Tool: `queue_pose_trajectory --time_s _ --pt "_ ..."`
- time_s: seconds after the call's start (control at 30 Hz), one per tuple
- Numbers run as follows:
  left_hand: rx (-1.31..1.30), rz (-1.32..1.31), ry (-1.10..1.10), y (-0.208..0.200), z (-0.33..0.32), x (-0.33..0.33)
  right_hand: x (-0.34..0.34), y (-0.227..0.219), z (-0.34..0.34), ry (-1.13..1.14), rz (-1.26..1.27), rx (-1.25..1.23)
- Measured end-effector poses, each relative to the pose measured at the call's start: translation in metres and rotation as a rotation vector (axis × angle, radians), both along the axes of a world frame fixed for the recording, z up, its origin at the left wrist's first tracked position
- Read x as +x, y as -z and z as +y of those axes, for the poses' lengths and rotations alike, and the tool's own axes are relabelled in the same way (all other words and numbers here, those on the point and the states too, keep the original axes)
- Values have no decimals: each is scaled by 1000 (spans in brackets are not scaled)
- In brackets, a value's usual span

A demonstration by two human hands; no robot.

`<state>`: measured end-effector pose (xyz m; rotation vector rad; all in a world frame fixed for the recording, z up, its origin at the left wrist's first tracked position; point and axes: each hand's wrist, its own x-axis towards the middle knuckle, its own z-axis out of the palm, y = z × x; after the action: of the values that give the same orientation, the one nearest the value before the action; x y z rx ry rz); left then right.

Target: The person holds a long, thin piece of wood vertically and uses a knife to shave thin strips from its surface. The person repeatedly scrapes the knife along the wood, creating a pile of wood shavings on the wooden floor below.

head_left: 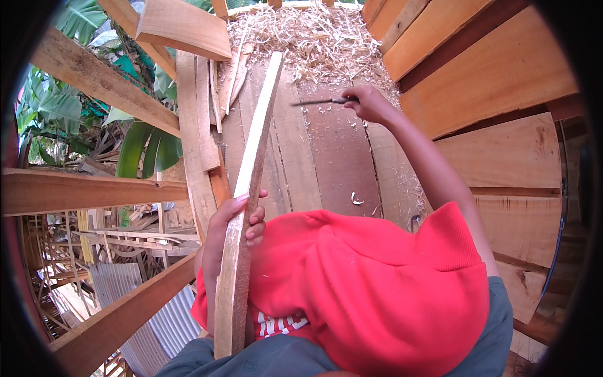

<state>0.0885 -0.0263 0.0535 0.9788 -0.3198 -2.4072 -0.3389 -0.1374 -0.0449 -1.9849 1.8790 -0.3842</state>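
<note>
A long wooden stick (pixel 256 135), squared and slightly curved, rises from my lap and leans away toward the floorboards. My left hand (pixel 218 227) is wrapped round it at about its middle. Its upper face is bright and pale, while the lower part looks rougher and browner. Out to the right, over the boards, my right hand (pixel 372 104) is closed on the handle of a knife (pixel 319 101). The thin dark blade points left toward the stick, with a gap between them.
Curly wood shavings (pixel 308 38) are heaped at the far end of the plank floor (pixel 342 157). Wooden boards (pixel 483 75) wall the right side. At the far left sits a wood block (pixel 183 28). Open rails (pixel 94 191) run along the left, with plants beyond.
</note>
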Motion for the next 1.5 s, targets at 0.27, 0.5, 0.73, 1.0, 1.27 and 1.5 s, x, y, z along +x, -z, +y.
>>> queue_pose_trajectory --time_s 0.27,0.5,0.73,1.0,1.27,1.5 --pt "-1 -1 -4 -1 0 -1 -4 20 40 -260 -54 448" --pt "1 -18 3 -2 0 -4 -50 20 11 302 -189 39" --pt "-13 -8 13 0 0 -4 -22 15 44 -394 -85 657" --pt "-31 4 67 1 -1 -1 -55 21 6 415 -143 -2" --pt "-21 31 52 4 -1 3 -39 19 49 -395 -70 684" --pt "-26 -14 33 1 -2 0 -60 38 28 493 -181 -90"
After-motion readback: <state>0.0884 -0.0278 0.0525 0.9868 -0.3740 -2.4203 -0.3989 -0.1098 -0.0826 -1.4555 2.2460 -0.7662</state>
